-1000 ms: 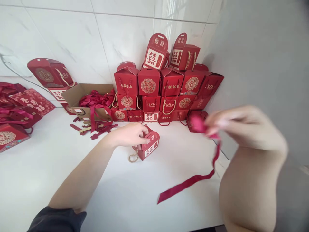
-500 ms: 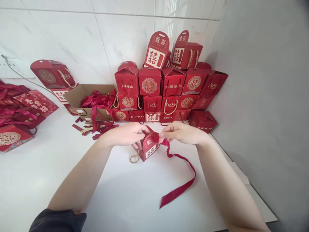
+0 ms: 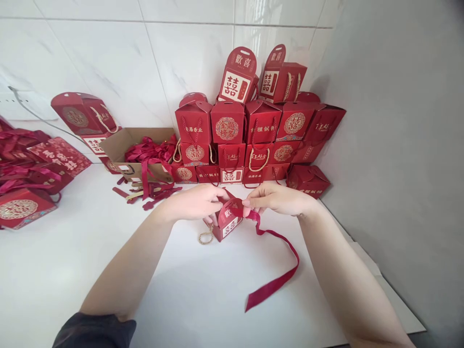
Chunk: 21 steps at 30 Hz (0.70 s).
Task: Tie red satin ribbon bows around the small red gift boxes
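While both hands work close together over a white table, the left hand sits on top of a small red gift box, and its fingers curl down over the side to hold it. The right hand is just beside the left one, and its thumb and first finger pinch a dark red ribbon right at the top of the box. The ribbon makes a little loop there, then runs down to the table and lies in a long tail on the near side. The box stands near the middle of the table, and a gold rope handle droops from its left side. On the far side, a big stack of red gift boxes leans against a white tile wall. One more red box sits at the right end of the stack. To the left of the stack is an open cardboard box full of red ribbons, and more red boxes lie in a heap at the far left. A black sleeve covers the left arm near the elbow.
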Tool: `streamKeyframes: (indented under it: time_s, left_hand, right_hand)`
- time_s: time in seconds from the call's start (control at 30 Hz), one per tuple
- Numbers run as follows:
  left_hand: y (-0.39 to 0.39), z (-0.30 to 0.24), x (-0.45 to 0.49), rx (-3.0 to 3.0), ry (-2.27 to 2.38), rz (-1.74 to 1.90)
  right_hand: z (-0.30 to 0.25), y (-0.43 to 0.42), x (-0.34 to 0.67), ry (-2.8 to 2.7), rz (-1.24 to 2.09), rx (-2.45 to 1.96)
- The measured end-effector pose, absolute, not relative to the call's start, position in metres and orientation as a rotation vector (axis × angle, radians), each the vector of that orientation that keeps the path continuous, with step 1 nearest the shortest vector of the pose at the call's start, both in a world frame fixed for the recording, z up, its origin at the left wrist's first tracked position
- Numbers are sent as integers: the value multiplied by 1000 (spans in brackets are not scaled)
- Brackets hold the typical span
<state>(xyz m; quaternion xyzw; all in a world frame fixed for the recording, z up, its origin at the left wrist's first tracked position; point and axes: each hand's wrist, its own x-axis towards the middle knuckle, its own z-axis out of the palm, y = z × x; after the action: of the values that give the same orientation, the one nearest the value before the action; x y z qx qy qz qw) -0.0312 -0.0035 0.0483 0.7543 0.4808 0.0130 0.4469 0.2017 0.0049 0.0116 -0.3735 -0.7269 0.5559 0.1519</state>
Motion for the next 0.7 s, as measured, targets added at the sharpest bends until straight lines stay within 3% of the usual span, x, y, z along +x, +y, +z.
streamKeyframes:
  time_s: [0.4,0.7]
  left_hand:
    - [-3,46,-31,1875,1199,47]
    - [-2,45,-31,1890,1186,47]
  right_hand:
    - [6,10,201,-1969,1605,-954]
    - [8,11,207,-1911,1658,-1111]
